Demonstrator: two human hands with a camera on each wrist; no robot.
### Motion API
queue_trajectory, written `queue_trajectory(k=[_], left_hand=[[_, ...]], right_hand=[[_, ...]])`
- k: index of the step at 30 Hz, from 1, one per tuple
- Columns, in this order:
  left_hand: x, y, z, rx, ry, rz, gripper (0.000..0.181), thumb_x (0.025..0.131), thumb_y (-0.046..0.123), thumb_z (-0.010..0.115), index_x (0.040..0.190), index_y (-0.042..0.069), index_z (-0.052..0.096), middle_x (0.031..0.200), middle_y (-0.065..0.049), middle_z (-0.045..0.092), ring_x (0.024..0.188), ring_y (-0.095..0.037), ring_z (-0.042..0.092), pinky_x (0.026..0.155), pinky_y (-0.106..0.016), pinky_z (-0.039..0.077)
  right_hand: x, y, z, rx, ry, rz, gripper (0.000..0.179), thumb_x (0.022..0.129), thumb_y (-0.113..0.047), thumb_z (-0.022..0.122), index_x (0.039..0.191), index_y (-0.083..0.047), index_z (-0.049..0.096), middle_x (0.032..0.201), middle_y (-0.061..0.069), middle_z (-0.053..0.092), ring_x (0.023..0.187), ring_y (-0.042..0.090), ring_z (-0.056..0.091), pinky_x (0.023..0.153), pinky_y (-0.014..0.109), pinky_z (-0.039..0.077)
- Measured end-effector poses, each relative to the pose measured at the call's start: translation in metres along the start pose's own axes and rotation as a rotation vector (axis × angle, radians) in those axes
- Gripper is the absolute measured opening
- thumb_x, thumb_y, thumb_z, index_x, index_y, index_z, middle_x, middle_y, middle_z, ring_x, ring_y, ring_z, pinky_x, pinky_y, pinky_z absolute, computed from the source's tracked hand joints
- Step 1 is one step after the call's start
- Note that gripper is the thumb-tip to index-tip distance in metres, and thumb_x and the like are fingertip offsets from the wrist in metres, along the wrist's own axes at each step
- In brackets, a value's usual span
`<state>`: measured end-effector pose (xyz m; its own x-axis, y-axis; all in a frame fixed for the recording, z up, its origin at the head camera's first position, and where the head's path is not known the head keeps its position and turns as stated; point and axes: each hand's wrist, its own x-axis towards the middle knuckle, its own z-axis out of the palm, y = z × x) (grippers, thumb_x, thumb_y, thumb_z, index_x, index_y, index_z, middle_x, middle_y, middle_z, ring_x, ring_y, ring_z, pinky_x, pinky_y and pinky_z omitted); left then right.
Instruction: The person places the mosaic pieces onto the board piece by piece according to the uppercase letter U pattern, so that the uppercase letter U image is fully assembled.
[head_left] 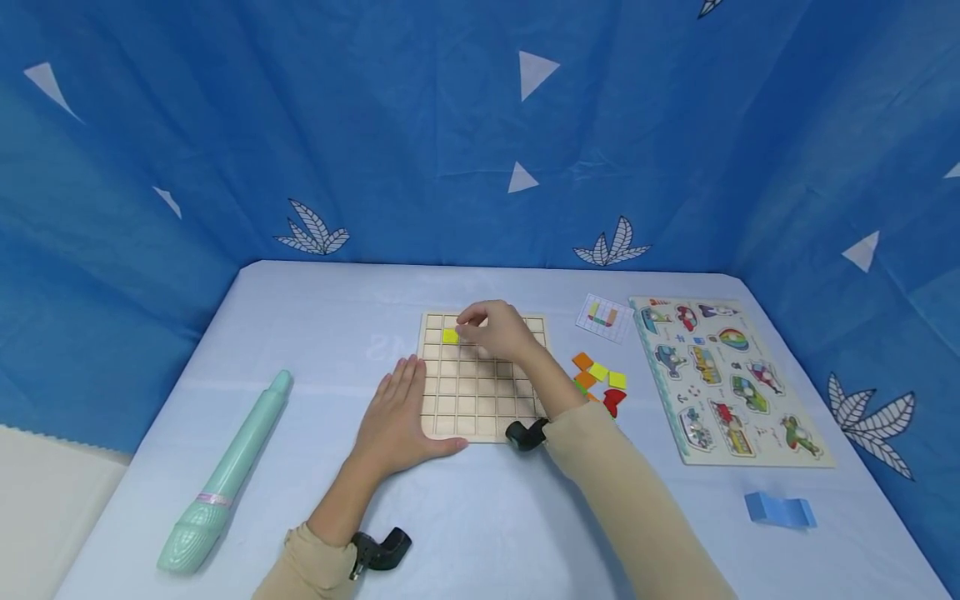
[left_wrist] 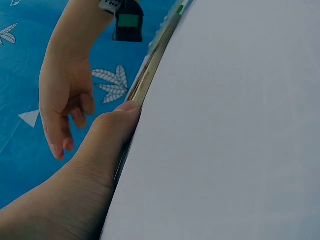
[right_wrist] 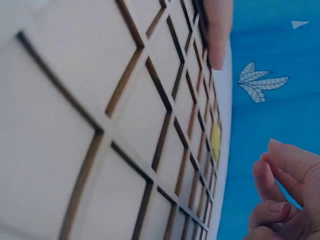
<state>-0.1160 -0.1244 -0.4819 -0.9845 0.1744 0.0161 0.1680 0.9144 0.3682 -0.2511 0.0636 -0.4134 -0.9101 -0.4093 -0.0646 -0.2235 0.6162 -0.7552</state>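
A wooden grid board (head_left: 465, 407) lies on the table, with a yellow square tile (head_left: 450, 336) in a cell near its upper left corner. My left hand (head_left: 396, 421) rests against the board's left side, fingers straight and thumb spread along the near edge. Over the upper part of the board hovers my right hand (head_left: 501, 332), its fingertips just right of the yellow tile. In the right wrist view, the loosely bent fingers of that hand (right_wrist: 285, 195) show nothing between them, and the yellow tile (right_wrist: 215, 141) sits in the grid apart from them.
Right of the board lie loose orange, yellow, green and red pieces (head_left: 617, 380), partly behind the right forearm. Beyond them are a pattern card (head_left: 604, 317), a picture puzzle board (head_left: 720, 392) and a blue folded piece (head_left: 780, 510). A mint-green toy microphone (head_left: 232, 467) lies at left.
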Motion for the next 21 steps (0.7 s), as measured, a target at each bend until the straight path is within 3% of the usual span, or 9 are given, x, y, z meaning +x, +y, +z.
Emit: queue_trajectory(k=[8,18,21], left_hand=[[0.000,0.000,0.000,0.000,0.006,-0.007,0.140,0.063,0.092,0.057,0.158,0.001,0.010,0.168,-0.014,0.007,0.156,-0.029,0.006,0.126,-0.048,0.014],[0.000,0.000,0.002,-0.020,0.019,-0.001,0.140,0.063,0.089,0.061,0.158,0.000,0.010,0.167,-0.015,0.008,0.156,-0.030,0.007,0.125,-0.049,0.017],[0.000,0.000,0.002,-0.019,0.020,0.004,0.140,0.063,0.089,0.061,0.158,0.000,0.009,0.167,-0.015,0.007,0.156,-0.030,0.006,0.126,-0.048,0.016]], right_hand=[[-0.027,0.011,-0.027,0.104,0.019,-0.023,0.019,0.095,-0.033,0.066,0.107,-0.019,0.071,0.098,0.001,0.066,0.084,0.021,0.058,0.065,0.032,0.048],[-0.068,0.038,-0.067,0.168,0.079,0.028,0.027,0.095,-0.034,0.067,0.114,-0.014,0.070,0.108,0.004,0.068,0.106,0.021,0.056,0.093,0.037,0.045],[-0.081,0.051,-0.079,0.162,0.107,0.052,0.031,0.094,-0.035,0.067,0.117,-0.013,0.069,0.111,0.004,0.068,0.105,0.022,0.057,0.091,0.035,0.047]])
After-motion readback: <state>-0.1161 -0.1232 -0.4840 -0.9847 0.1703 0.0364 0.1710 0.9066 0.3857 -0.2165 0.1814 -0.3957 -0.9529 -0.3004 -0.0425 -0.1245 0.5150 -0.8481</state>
